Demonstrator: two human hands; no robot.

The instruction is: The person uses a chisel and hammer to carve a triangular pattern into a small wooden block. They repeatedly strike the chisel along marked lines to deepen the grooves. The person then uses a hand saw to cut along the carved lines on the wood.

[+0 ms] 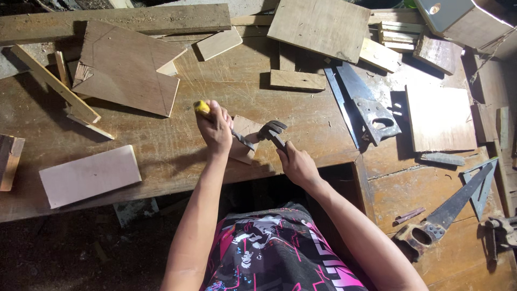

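Hands meet over a small wood block (245, 141) near the front edge of a worn wooden bench (161, 145). The left hand (215, 129) is closed around a yellow-handled chisel (203, 108), its blade laid on the block. The right hand (298, 164) is wrapped around a hammer (272, 131), whose head sits just beside the block. A handsaw (371, 110) lies toward the back right. A pale board (90, 175) rests at the front left edge.
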